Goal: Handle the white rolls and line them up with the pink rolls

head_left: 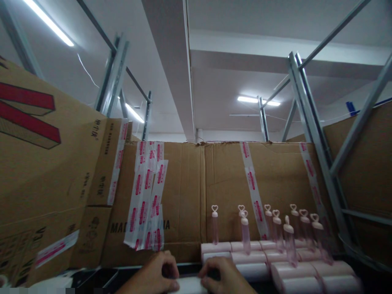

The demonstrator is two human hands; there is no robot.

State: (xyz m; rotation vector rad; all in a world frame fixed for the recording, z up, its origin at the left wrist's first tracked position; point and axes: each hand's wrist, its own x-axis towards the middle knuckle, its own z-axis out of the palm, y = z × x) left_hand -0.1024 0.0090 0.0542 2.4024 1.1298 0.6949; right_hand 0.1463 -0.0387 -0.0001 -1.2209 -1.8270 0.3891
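At the bottom edge of the head view, a white object (pixel 191 285), seemingly a cylinder lying on its side, is partly cut off by the frame. My left hand (pixel 161 272) grips its left end, thumb and fingers curled in a pinch. On its right end, my right hand (pixel 225 275) has closed in the same way. Just right of my hands lie several pale pink and white cylinders (pixel 249 257) in rows. Several clear pinkish tubes with heart-shaped loop caps (pixel 246 234) stand upright on or behind them.
A taped cardboard panel (pixel 183 192) rises behind the cylinders. Large cardboard boxes (pixel 45 163) stand at left, and a metal rack post (pixel 315 114) at right. Beside my left forearm are a dark tray-like thing (pixel 96 279) and crumpled white material (pixel 55 282).
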